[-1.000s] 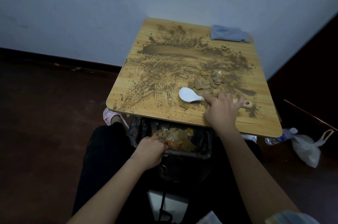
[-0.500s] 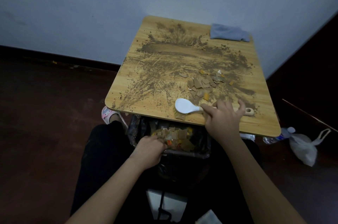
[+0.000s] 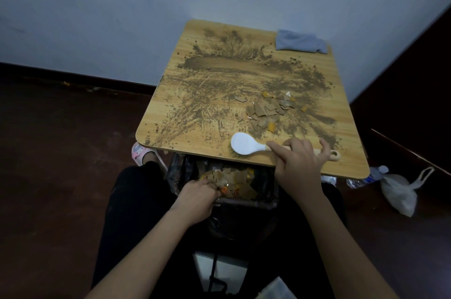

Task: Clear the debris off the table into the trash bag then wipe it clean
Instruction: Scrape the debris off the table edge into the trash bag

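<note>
Dirt-streaked bench (image 3: 195, 103) ahead: my right hand (image 3: 296, 167), gripping the spoon (image 3: 246, 145), has dragged scraps to the near edge above the trash bag (image 3: 266, 191) my left hand (image 3: 197, 195) grips.

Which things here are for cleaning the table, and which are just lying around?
For the job:
- white spoon, held by the right hand
- cardboard scraps
- dirt
- trash bag, held by the left hand
- grey cloth

Just lying about:
- plastic bottle
- white bag
</note>
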Demonstrator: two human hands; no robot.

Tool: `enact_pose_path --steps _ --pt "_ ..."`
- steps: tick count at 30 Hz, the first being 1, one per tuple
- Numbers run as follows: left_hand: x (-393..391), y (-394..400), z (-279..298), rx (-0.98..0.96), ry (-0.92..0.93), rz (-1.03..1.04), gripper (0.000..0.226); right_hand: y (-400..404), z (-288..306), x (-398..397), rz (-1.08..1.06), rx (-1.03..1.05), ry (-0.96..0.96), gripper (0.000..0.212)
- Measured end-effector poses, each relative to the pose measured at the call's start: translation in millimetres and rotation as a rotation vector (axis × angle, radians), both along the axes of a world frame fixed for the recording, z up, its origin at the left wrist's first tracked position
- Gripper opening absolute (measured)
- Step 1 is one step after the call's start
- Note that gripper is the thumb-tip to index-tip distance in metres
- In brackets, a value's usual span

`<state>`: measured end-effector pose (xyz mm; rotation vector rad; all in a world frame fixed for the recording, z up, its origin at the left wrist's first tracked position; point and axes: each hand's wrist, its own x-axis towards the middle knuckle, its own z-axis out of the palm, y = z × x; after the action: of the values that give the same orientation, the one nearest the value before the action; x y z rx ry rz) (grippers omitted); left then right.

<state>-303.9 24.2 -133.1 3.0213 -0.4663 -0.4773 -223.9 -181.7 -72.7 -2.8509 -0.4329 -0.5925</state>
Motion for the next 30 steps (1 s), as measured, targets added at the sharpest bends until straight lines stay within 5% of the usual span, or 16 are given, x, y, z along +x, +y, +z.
enact_pose_path --steps 17,27,30 --pt "4.1 -1.5 -3.6 -0.045 -0.02 -0.014 0.029 63.5 15.6 154.2 -0.308 -0.172 0.324 0.033" --pt "6.3 1.1 4.4 -0.048 -0.017 -0.045 0.014 37.1 8.3 119.7 0.013 -0.247 0.166 0.033" --pt "7.9 0.2 7.9 -0.034 -0.062 -0.112 0.025 28.2 10.4 111.5 0.026 -0.168 0.128 0.03"
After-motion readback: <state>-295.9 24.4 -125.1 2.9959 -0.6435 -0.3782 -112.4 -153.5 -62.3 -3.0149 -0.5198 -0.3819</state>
